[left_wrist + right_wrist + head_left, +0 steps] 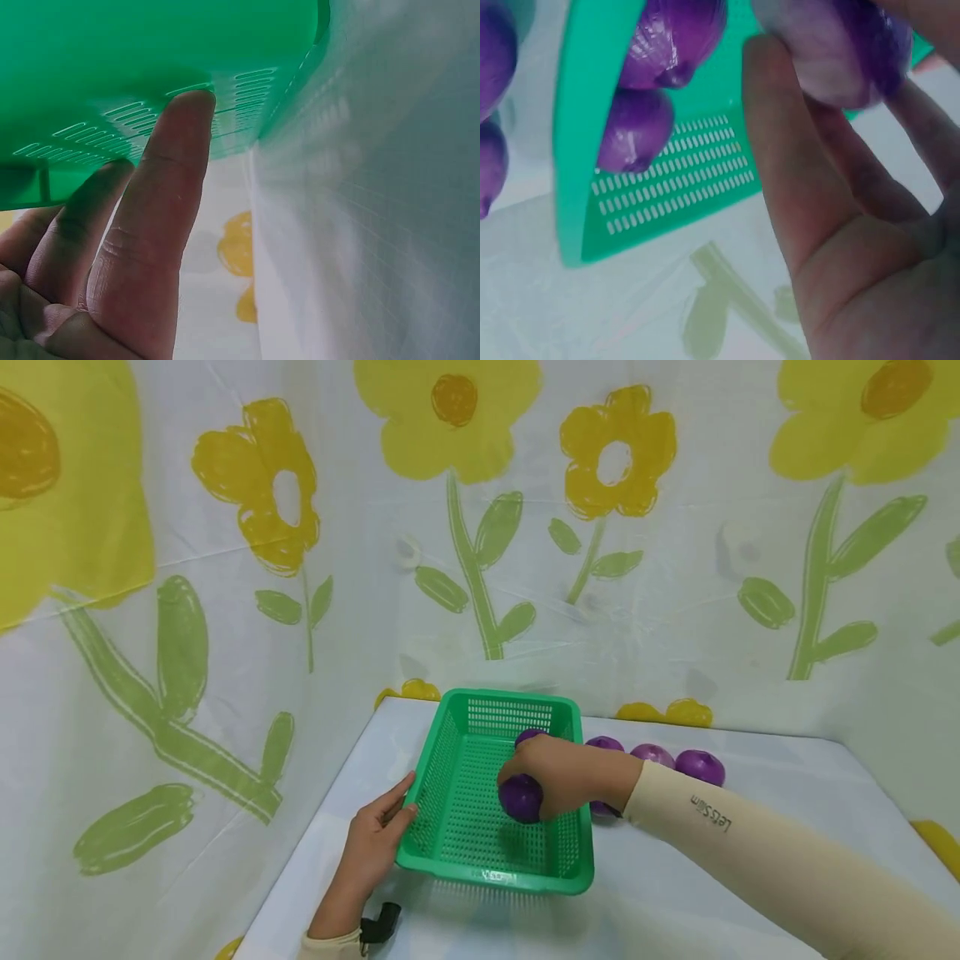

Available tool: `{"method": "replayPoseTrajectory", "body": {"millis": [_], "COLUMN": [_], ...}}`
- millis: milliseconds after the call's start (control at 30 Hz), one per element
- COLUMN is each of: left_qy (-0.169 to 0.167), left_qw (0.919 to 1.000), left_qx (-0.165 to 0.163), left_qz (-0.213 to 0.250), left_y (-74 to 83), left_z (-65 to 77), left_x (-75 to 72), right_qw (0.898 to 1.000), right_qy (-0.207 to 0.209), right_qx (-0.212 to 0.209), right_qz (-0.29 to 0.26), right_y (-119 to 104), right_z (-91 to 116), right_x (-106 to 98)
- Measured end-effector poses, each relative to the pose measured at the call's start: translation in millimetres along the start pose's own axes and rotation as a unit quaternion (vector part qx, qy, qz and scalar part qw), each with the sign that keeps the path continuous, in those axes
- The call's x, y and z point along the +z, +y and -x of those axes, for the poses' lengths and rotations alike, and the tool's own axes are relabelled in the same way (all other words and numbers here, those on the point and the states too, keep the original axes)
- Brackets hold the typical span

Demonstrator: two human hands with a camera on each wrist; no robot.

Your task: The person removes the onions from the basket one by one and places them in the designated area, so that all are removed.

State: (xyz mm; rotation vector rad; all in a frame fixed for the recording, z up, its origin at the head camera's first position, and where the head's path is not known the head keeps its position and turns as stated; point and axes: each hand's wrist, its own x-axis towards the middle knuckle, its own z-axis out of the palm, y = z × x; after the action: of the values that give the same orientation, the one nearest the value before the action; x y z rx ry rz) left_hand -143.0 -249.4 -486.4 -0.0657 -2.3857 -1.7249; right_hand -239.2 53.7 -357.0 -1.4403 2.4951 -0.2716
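Observation:
A green plastic basket [495, 881] with slotted walls sits on the table. My left hand [378, 831] holds its left side, thumb at the rim; in the left wrist view its fingers [161, 195] touch the outer wall. Over the basket's right half, my right hand [551, 772] grips a purple onion [521, 798], whose pale and purple skin [825, 49] shows close up in the right wrist view. Past that hand, another onion [531, 737] is partly hidden; the right wrist view shows two onions [634, 131] inside the basket.
Several more purple onions [700, 767] lie on the white table [787, 827], right of the basket; my right forearm partly covers them. A black angled piece [381, 923] is by my left wrist. A flower-printed cloth [525, 568] hangs behind and at the left.

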Motion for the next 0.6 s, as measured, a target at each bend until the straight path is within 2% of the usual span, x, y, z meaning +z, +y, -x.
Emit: {"method": "replayPoseTrajectory", "body": {"millis": [167, 267, 400, 500, 600], "left_qy": [0.000, -0.001, 0.003, 0.001, -0.003], "left_qw": [1.0000, 1.0000, 0.9999, 1.0000, 0.9999], "left_qx": [0.000, 0.003, 0.006, 0.004, -0.001], "left_qz": [-0.004, -0.007, -0.009, -0.009, -0.010], "left_y": [0.7, 0.8, 0.9, 0.1, -1.5], "left_z": [-0.7, -2.0, -3.4, -3.0, -1.3], "left_x": [1.4, 1.2, 0.7, 0.6, 1.1], "right_qw": [0.997, 0.992, 0.974, 0.960, 0.948], "right_qy": [0.068, 0.103, 0.154, 0.189, 0.207], "right_qx": [-0.003, 0.024, 0.081, 0.114, 0.130], "right_qz": [-0.020, -0.075, -0.147, -0.171, -0.202], "right_y": [8.1, 15.1, 27.3, 36.8, 45.9], "right_z": [20.4, 35.9, 56.6, 72.2, 88.8], "right_x": [-10.1, -16.6, -21.2, -19.5, -12.4]}}
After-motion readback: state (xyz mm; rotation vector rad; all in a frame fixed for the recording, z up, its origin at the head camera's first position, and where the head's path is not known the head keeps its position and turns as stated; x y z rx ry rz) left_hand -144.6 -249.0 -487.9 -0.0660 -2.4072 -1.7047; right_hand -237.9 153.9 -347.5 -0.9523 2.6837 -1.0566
